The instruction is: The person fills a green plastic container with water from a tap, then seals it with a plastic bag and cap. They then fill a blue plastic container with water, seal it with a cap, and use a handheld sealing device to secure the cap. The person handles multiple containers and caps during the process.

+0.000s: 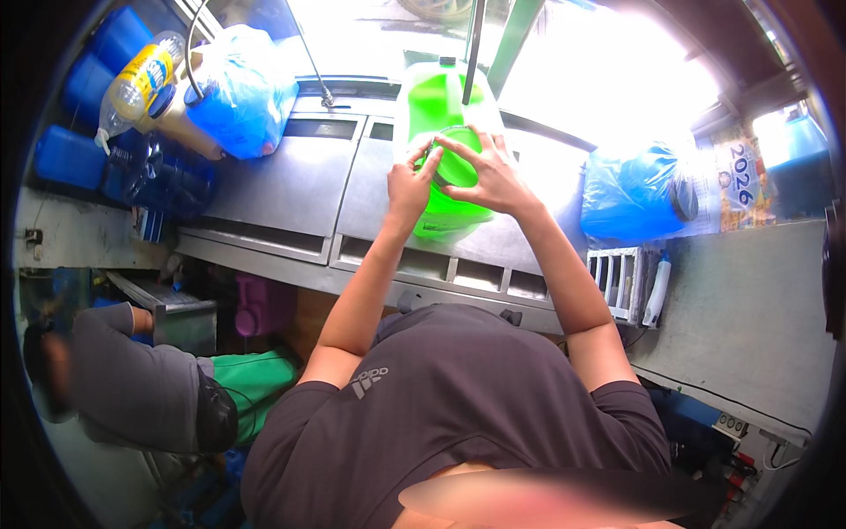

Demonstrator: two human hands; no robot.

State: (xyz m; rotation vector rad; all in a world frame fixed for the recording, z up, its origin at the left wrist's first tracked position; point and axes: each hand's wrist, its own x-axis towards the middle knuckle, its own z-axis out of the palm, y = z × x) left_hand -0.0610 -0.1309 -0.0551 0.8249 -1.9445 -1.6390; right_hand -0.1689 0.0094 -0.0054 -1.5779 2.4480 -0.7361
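A large translucent jug (pixel 463 198) of bright green stands on the steel counter straight ahead, a small black cap at its top. Against its near side, both of my hands bend their fingers around a round, thin-rimmed piece; green shows through its middle, and its kind is unclear. My left hand (pixel 412 187) pinches the left edge, fingertips pointing up. On the other side, my right hand (pixel 495 176) curves its thumb and fingers around the rim. Whether this piece belongs to the jug or is separate, I cannot tell.
Blue plastic-wrapped containers stand left (pixel 242 110) and right (pixel 630 194). At the far left are a clear bottle (pixel 137 88) and blue bins (pixel 66 159). A white slotted rack (pixel 615 280) sits at the right. Another person (pixel 145 379) bends low at the left, beside a purple jug (pixel 264 304).
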